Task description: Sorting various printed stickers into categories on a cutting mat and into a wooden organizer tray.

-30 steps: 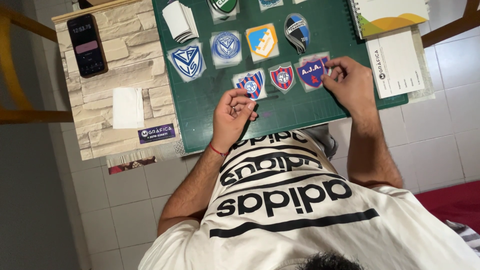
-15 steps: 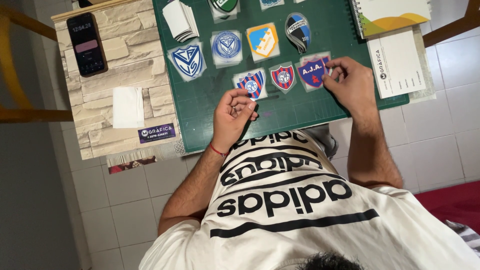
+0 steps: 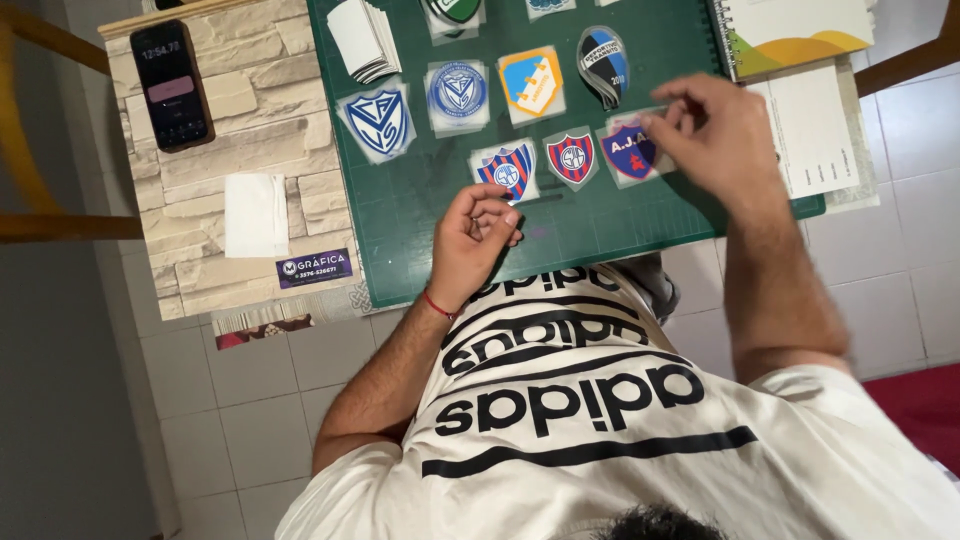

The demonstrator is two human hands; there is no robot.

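Observation:
A dark green cutting mat (image 3: 600,230) carries several shield-shaped badge stickers on clear film. My right hand (image 3: 715,135) pinches the right edge of a red and blue shield sticker (image 3: 626,152) in the near row. My left hand (image 3: 475,235), with a red string at its wrist, rests on the mat with its fingers curled together. It lies just below a blue and red striped sticker (image 3: 507,170). A red shield sticker (image 3: 571,157) sits between those two. A thin dark tool (image 3: 545,198) lies on the mat by my left fingertips.
A stone-pattern board (image 3: 260,120) left of the mat holds a black phone (image 3: 170,85), a white paper slip (image 3: 256,214) and a dark label. A stack of white sheets (image 3: 362,38), a spiral notebook (image 3: 790,30) and a white paper (image 3: 815,130) are also there. White floor tiles lie below.
My right hand has moved a little farther up over the red and blue shield sticker. My left hand has stayed almost where it was.

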